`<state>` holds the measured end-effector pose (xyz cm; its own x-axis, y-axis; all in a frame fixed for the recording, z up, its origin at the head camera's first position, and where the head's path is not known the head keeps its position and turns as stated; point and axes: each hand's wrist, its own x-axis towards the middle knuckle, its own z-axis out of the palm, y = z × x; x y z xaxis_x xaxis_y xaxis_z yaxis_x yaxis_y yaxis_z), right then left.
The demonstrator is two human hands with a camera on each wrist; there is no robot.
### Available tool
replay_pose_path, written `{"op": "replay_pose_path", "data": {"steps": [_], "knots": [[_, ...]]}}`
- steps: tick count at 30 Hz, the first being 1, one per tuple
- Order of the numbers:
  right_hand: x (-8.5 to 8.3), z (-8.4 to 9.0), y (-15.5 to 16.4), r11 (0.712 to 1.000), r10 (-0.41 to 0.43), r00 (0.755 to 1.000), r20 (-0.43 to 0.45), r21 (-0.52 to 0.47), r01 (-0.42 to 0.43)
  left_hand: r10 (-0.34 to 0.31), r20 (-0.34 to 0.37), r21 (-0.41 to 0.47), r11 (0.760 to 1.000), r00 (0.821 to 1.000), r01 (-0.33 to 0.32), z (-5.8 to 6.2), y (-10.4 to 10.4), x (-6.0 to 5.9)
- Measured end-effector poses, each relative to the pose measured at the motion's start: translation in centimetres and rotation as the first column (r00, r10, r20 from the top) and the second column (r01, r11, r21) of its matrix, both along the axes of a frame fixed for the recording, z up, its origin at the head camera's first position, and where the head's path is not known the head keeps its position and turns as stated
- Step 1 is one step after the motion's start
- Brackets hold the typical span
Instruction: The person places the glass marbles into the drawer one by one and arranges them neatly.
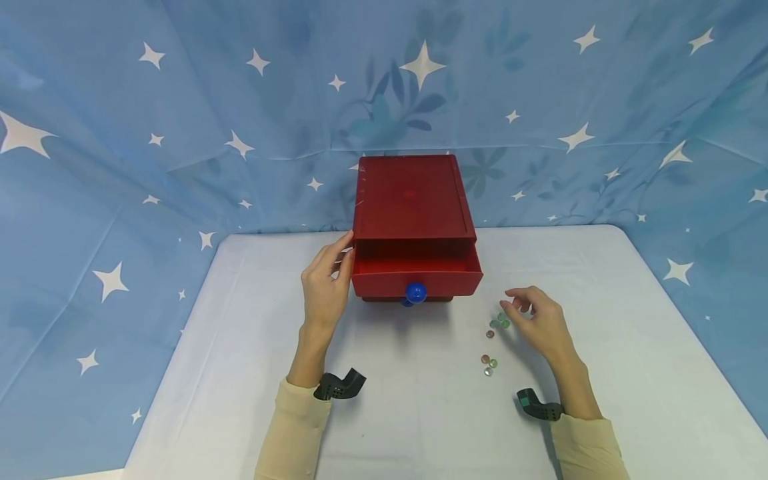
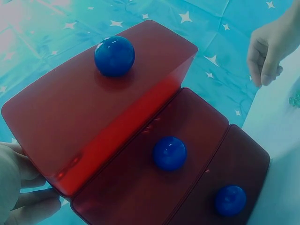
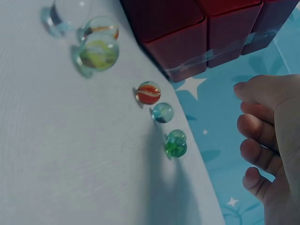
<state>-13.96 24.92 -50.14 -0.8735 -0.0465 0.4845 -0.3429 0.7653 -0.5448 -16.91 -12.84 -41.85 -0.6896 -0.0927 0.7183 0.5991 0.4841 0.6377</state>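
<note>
A red drawer cabinet [image 1: 414, 207] stands toward the back of the white table, its top drawer [image 1: 384, 285] pulled out and bare inside where it shows. Blue ball knobs mark the fronts; in the left wrist view the middle knob [image 2: 169, 153] and bottom knob [image 2: 230, 200] sit on closed drawers. My left hand [image 1: 323, 288] rests its fingers, lightly bent, against the cabinet's left side beside the open drawer. Right of the cabinet, my right hand [image 1: 542, 321] hovers with loosely bent fingers and nothing between them. Near its thumb lie green marbles [image 1: 505, 324] and a red swirled marble [image 3: 148, 93].
Closer to the front, a second small group holds a brownish marble [image 1: 485, 359], a yellow-green marble [image 3: 99, 52] and a clear marble [image 1: 489, 372]. Blue star-patterned cloth [image 1: 258, 167] hangs behind and around the white table [image 1: 408, 413].
</note>
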Motion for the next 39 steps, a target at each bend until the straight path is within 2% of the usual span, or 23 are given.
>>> {"op": "replay_pose_path", "data": {"steps": [8, 17, 39], "knots": [[0.0, -0.8, 0.4, 0.999, -0.025, 0.996, 0.087, 0.044, 0.021, -0.002, 0.003, 0.001, 1.0, 1.0, 0.002, 0.0, 0.0, 0.0], [0.3, -1.2, 0.6, 0.997, -0.041, 0.977, 0.21, 0.075, 0.025, 0.004, 0.008, -0.013, 1.0, 1.0, -0.004, 0.1, 0.0, 0.1], [0.2, -1.8, 0.8, 0.992, -0.056, 0.937, 0.345, 0.128, 0.012, 0.003, 0.01, -0.006, 1.0, 1.0, -0.003, 0.0, 0.0, 0.1]]}}
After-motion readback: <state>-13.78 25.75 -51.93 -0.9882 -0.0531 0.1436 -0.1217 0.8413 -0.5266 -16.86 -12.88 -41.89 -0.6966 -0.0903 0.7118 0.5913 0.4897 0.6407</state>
